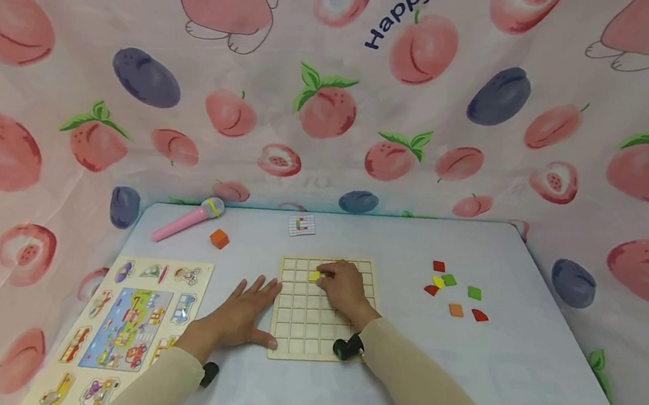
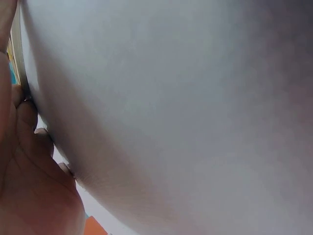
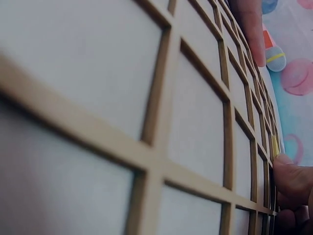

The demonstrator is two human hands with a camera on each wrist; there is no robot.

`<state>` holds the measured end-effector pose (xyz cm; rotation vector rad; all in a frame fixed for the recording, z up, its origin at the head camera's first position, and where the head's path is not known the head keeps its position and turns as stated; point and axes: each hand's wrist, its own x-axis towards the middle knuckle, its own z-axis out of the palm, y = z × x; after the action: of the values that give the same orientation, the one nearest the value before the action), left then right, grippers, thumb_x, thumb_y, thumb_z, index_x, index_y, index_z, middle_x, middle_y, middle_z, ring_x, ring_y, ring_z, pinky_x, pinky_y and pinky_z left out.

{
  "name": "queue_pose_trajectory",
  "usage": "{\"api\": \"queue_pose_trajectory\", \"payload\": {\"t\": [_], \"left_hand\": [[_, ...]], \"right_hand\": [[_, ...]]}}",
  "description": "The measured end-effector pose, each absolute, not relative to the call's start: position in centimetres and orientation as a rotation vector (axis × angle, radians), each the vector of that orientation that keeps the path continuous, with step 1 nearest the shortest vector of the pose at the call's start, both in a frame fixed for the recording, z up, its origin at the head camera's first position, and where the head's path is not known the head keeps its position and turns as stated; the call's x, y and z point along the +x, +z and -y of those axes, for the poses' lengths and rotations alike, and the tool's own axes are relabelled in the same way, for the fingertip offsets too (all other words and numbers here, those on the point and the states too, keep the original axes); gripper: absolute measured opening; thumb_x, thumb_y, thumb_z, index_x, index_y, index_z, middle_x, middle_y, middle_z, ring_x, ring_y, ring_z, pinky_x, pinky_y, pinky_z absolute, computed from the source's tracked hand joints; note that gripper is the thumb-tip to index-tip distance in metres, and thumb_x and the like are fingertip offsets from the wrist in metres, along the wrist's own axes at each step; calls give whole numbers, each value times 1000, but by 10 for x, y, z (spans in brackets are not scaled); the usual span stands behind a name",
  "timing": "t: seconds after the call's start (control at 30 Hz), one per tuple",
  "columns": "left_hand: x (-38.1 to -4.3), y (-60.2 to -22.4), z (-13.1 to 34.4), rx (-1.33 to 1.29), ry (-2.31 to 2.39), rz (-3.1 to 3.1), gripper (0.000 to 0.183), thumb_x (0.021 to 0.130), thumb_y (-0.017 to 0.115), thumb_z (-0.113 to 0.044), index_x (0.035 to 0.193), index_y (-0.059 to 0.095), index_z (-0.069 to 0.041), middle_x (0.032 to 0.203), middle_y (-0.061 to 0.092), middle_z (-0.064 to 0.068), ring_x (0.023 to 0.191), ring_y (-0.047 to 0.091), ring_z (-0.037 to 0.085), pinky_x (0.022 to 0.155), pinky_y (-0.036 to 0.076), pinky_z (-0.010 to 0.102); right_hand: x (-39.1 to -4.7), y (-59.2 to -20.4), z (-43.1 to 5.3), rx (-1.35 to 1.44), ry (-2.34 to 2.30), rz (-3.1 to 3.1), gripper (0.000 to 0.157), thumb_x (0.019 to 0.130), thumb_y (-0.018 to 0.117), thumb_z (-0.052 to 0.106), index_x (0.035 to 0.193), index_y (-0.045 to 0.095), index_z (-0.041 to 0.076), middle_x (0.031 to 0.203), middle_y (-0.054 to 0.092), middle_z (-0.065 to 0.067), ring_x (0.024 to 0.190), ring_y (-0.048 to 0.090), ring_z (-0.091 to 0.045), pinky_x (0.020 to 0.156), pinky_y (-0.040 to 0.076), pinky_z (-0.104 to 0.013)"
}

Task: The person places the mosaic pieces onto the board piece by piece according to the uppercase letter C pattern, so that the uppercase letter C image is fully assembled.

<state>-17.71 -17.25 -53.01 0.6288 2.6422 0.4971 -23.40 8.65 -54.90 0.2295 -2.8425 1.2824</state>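
The wooden grid board, divided into square cells, lies on the table in front of me. My right hand reaches over its upper part, thumb and fingers bent together at a small yellow piece. In the right wrist view the thumb is right at the edge of the yellow piece, low on the grid. My left hand rests with fingers spread on the table, fingertips and thumb at the board's left edge. The left wrist view shows mostly table surface and part of the left hand.
Several small red, yellow, green and orange pieces lie loose at right. A patterned card lies behind the board. At back left are a pink toy microphone and an orange block. A picture puzzle board lies at left.
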Motion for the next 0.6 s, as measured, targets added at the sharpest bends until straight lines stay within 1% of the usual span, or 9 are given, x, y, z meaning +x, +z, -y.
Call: {"api": "queue_pose_trajectory", "payload": {"t": [0.17,0.4,0.6], "left_hand": [[-177,-529,172,636,511,-2650,124,73,84,-68,169,27,-15,176,22,3,166,6,28,136,2,52],[-178,-531,172,635,521,-2649,123,73,85,-66,169,26,-15,177,22,3,166,6,28,135,1,52],[-177,-530,172,631,531,-2649,123,73,87,-64,169,27,-14,176,23,4,166,7,28,135,1,53]], "right_hand": [[-235,-549,-86,228,1291,2842,24,93,78,10,117,82,11,105,77,-7,107,66,-29,95,54,-46],[-234,-547,-88,217,1349,2845,26,93,78,11,119,81,10,112,77,-9,114,65,-32,102,54,-47],[-235,-546,-92,178,1555,2795,34,95,78,14,129,76,13,112,72,-5,104,63,-22,95,55,-40]]}}
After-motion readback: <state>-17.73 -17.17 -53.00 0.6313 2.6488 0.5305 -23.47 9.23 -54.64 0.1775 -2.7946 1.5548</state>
